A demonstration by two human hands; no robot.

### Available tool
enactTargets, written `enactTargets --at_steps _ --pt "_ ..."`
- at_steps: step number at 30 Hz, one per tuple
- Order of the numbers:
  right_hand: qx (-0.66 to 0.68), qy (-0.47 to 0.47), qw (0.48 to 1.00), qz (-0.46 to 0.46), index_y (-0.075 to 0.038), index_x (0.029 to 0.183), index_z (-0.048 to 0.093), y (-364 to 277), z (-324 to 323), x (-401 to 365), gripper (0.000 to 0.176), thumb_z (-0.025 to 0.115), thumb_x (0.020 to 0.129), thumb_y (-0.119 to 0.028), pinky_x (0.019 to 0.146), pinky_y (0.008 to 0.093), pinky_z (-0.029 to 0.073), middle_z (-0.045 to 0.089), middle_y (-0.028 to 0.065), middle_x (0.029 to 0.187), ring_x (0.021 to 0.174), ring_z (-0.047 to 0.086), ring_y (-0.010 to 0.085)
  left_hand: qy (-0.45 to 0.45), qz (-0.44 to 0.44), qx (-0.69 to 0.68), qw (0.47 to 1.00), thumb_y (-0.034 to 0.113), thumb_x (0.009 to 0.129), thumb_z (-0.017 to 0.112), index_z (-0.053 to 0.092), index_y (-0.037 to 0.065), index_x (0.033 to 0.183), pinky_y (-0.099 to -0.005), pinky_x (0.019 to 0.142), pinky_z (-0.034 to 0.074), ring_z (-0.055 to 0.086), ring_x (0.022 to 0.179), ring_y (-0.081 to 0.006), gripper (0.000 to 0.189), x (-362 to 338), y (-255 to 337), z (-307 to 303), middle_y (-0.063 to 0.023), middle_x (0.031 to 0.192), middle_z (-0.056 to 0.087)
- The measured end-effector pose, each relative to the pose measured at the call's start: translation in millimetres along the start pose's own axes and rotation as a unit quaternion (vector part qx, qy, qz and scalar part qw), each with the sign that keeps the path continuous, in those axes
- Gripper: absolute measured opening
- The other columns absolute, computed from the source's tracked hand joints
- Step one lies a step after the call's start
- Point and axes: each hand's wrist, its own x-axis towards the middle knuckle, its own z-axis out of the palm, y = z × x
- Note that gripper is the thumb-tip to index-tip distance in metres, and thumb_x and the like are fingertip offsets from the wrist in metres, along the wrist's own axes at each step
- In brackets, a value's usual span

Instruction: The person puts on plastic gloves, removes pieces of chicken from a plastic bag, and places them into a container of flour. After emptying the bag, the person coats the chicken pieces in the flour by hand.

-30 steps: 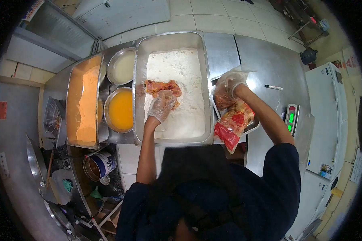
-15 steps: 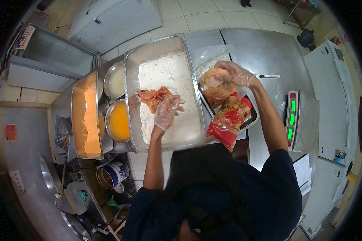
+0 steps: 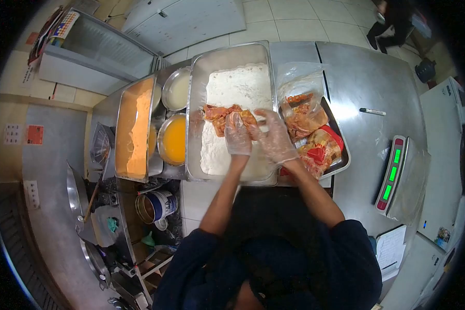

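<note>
- Currently has the left grip (image 3: 237,136), in a clear glove, laid over seasoned meat (image 3: 218,113), with fingers on its surface; cannot tell whether clamped on it
- Holds the right grip (image 3: 275,135), also in a clear glove, at the right edge of the meat, with thumb and fingers apart; cannot tell whether touching
- Has the meat on white powder (image 3: 237,85) inside a large metal tray (image 3: 196,160), toward its middle
- To the left of that tray, shows 2 round bowls: a bowl of pale liquid (image 3: 179,90) above a bowl of orange liquid (image 3: 174,139)
- Farther left, shows a long pan (image 3: 120,132) with orange powder (image 3: 140,135)
- Just right of the large tray, shows a smaller tray (image 3: 344,162) bearing a clear bag (image 3: 303,120) of meat and a red-printed bag (image 3: 320,150)
- Beyond these, has a marker (image 3: 372,111) and a scale (image 3: 391,173) with 3 green displays on the metal counter (image 3: 354,72)
- At upper right, across the floor, shows another person (image 3: 395,23), well apart from both hands
</note>
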Motion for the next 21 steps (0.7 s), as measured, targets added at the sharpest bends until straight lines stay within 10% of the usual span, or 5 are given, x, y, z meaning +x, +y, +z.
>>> enactTargets --at_steps 6,9,11,19,21 --pt "-0.017 0.072 0.996 0.051 0.005 0.108 0.055 12.5 32.3 1.9 0.032 0.052 0.093 -0.023 0.075 0.0402 0.048 0.061 0.0249 0.083 0.081 0.062 0.0339 0.129 0.032 0.098 0.986 0.025 0.094 0.05 0.048 -0.005 0.123 -0.0415 0.087 0.042 0.052 0.101 -0.0404 0.042 -3.9 18.9 -1.3 -0.0244 0.114 0.055" --pt "0.046 0.053 0.991 0.111 0.004 0.104 0.058 16.8 30.4 6.5 0.031 0.051 0.094 -0.025 0.074 0.0397 0.049 0.062 0.0188 0.077 0.075 0.061 0.0289 0.078 -0.066 -0.101 0.99 0.026 0.096 0.047 0.045 0.001 0.123 -0.0305 0.084 0.046 0.056 0.1 -0.0201 0.037 -0.2 3.8 -4.7 -0.0091 0.111 0.056" --pt "0.246 0.028 0.938 0.244 0.001 0.108 0.057 18.2 28.2 7.6 0.03 0.049 0.096 -0.026 0.078 0.0361 0.048 0.062 0.0111 0.084 0.079 0.058 0.0215 0.103 -0.285 -0.457 0.836 0.035 0.097 0.045 0.044 0.003 0.125 -0.0298 0.084 0.046 0.054 0.103 -0.0163 0.043 1.6 44.5 -10.5 -0.0065 0.111 0.056" --pt "0.238 0.084 0.957 0.147 -0.001 0.117 0.048 28.8 59.0 -5.1 0.03 0.05 0.095 -0.021 0.092 0.0303 0.041 0.055 0.0108 0.108 0.102 0.05 0.017 0.049 -0.138 -0.142 0.979 0.037 0.101 0.033 0.028 0.003 0.14 -0.0306 0.103 0.033 0.041 0.123 -0.0214 0.052 -23.8 -15.7 22.5 -0.0111 0.136 0.04" --pt "0.243 0.045 0.958 0.143 -0.002 0.116 0.048 21.8 53.1 -5.0 0.03 0.05 0.095 -0.022 0.092 0.0309 0.04 0.055 0.0103 0.107 0.101 0.05 0.0176 0.036 -0.088 -0.173 0.98 0.024 0.096 0.039 0.022 -0.001 0.143 -0.0411 0.107 0.026 0.035 0.126 -0.0396 0.056 -16.3 -20.9 13.4 -0.0264 0.144 0.027"
